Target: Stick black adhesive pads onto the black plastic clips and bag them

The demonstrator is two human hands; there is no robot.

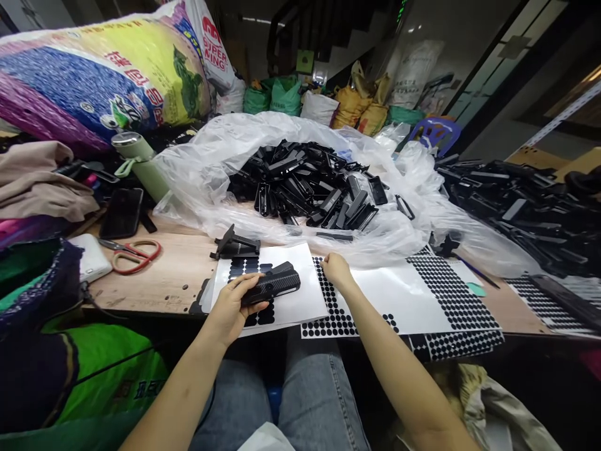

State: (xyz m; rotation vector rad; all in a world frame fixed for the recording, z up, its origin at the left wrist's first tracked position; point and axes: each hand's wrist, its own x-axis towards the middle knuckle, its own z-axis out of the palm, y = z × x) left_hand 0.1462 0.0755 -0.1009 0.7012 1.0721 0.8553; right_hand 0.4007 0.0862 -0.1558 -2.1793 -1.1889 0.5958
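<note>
Over the near edge of the desk (pixel 119 291), the left hand (pixel 230 310) is grasping one black plastic part (pixel 282 283), its fingers curling round one end. The part is showing a woven-looking patterned face and is being held above a white sheet (pixel 303 260) bearing larger black patches. The right hand (pixel 337 270) is reaching to a sheet of small black dots (pixel 323 329); its fingers are bunching together, but whether they are pinching a dot I cannot tell. One black bracket (pixel 237 245) is lying just beyond. Leftward, one pair of red-handled scissors (pixel 136 257), one phone (pixel 122 213) and one green bottle (pixel 149 172) are resting. Farther back, a heap of black parts (pixel 305 181), too many to count, is filling a clear plastic bag (pixel 201 181). Behind, one white sack (pixel 211 22) is displaying "SUPER" over a word ending "ING".
</note>
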